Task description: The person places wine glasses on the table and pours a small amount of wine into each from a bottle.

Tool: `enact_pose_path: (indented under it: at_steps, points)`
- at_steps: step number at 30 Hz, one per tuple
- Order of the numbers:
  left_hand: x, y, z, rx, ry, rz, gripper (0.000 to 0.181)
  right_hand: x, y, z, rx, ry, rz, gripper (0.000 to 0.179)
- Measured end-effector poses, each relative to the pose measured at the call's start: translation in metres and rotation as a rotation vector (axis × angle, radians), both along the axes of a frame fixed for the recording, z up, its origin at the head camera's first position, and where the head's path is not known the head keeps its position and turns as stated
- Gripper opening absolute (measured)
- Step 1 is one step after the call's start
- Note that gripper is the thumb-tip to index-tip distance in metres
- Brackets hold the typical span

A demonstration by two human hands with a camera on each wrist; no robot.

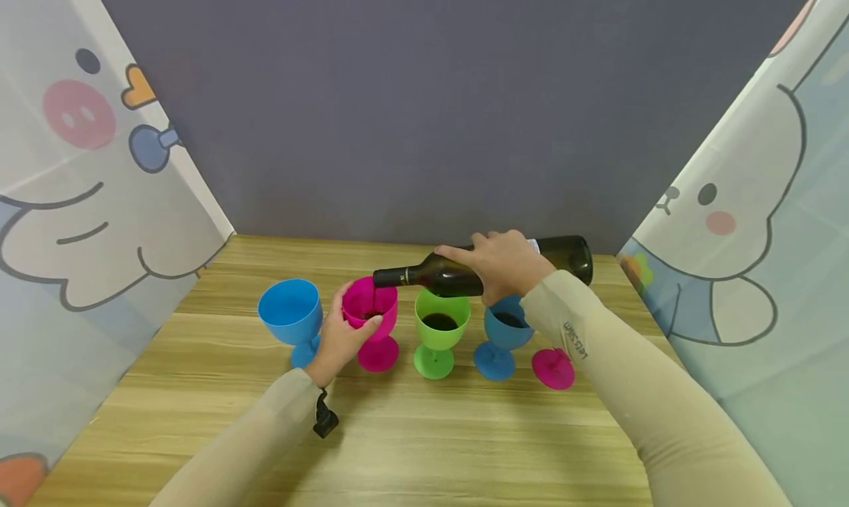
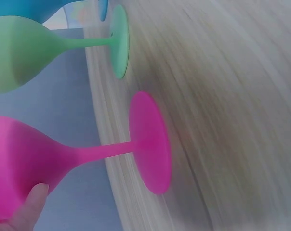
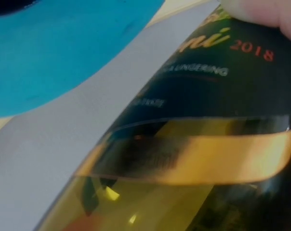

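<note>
My right hand (image 1: 507,266) grips a dark wine bottle (image 1: 451,277), tipped nearly level with its neck to the left. From its mouth a thin dark red stream falls into a pink goblet (image 1: 387,323). Around that goblet's bowl curve the fingers and thumb of my left hand (image 1: 341,339); the left wrist view shows a fingertip on the bowl, above the stem and round pink foot (image 2: 152,144). Dark liquid lies low in the pink bowl. In the right wrist view the bottle's label (image 3: 208,72) reads 2018.
A blue goblet (image 1: 290,312) stands left of my left hand. To the right, a green goblet (image 1: 435,337) and another blue goblet (image 1: 507,335) hold dark liquid. Beyond them shows a pink foot (image 1: 553,368), its upper part behind my sleeve. A grey wall (image 1: 424,124) backs the wooden table (image 1: 424,441).
</note>
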State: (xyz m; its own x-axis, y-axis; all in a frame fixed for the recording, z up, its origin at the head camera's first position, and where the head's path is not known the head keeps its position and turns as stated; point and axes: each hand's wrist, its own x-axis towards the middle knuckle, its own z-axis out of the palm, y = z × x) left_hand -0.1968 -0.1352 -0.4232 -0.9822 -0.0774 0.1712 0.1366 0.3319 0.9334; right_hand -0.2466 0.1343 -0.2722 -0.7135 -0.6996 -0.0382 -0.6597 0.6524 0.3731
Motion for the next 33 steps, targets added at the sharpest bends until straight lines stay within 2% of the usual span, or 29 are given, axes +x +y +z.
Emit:
enact_pose_path:
  at_steps: [9, 23, 33]
  points:
    - [-0.0002, 0.0007, 0.0041, 0.007, 0.033, -0.008, 0.079, -0.0006, 0.0006, 0.0023, 0.001, 0.015, 0.001, 0.103]
    - [0.0019, 0.0002, 0.0023, 0.012, 0.009, -0.014, 0.082, 0.0026, 0.0001, 0.0022, -0.008, 0.015, 0.011, 0.102]
    - [0.0007, -0.0019, -0.0013, 0.016, 0.033, -0.013, 0.083, 0.0015, -0.0006, 0.0008, -0.021, 0.007, 0.009, 0.101]
